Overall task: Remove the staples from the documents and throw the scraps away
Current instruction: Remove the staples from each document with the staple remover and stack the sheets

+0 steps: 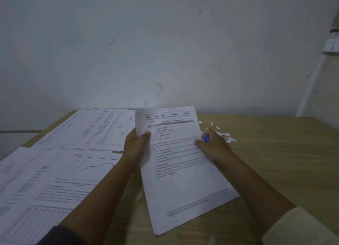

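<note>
A printed document of white pages is held above the wooden table, tilted toward me. My left hand grips its upper left edge, thumb on the front page, where the top sheets curl back. My right hand pinches the right edge of the document and also holds a small blue object, whose kind I cannot tell. Torn white paper scraps lie on the table just beyond my right hand. No staple is visible.
Loose printed sheets with tables and a graph cover the table's left half, with another stack at the back left. A scuffed white wall stands directly behind the table. Bare wood shows on the right side.
</note>
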